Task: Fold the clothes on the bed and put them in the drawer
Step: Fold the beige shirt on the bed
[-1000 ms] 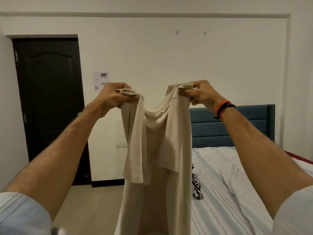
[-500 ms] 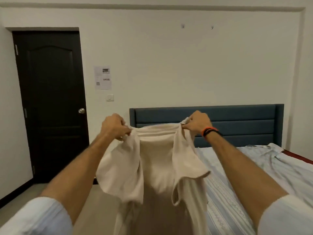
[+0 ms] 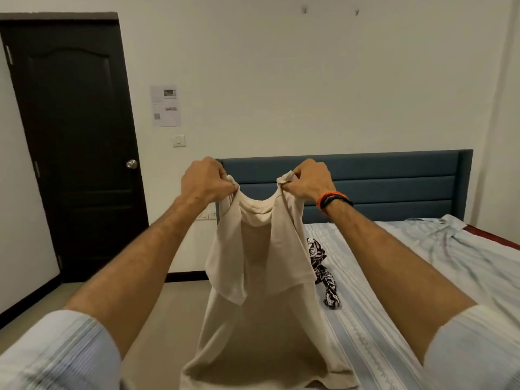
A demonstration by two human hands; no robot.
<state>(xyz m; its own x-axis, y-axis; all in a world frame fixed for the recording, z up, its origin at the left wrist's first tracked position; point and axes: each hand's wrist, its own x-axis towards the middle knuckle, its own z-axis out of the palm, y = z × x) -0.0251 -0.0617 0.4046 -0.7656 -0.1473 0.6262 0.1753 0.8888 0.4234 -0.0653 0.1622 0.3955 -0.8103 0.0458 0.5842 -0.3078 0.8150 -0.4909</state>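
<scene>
Your shirt (image 3: 261, 266) hangs over the bed (image 3: 394, 305) edge, left hand (image 3: 206, 180) and right hand (image 3: 309, 180) each pinching a shoulder. Keep both shoulders level and lower it flat onto the bed, away from the patterned cloth (image 3: 323, 273).

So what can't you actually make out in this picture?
All from the head view:
- The drawer: out of frame.
- The beige shirt's hem: cut off by the bottom edge.
- The fingers of the left hand and right hand: curled into the cloth, mostly hidden.
- The black-and-white garment: partly behind the shirt, type unclear.
- The paper on the wall: print too small.
</scene>
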